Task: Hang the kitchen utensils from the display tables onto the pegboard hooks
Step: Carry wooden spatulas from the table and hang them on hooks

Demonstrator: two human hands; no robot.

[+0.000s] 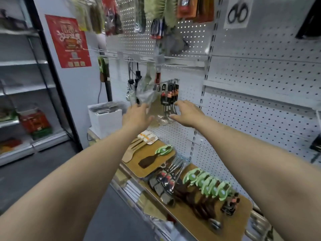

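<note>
Both left hand (137, 117) and right hand (187, 113) spread fingers (181, 103) flanking hanging utensils (169, 96)

Left forearm (78, 171), right forearm (251, 153) bare to frame edge; left hand (137, 117), right hand (187, 113) bare too.

To your left you have a pale wall (78, 87) carrying a red poster (67, 40), a black-framed unit of white shelves (22, 63) stocked with red and green packs (37, 122), a dark grey floor (43, 180), and a white box (106, 119) in the corner.
</note>
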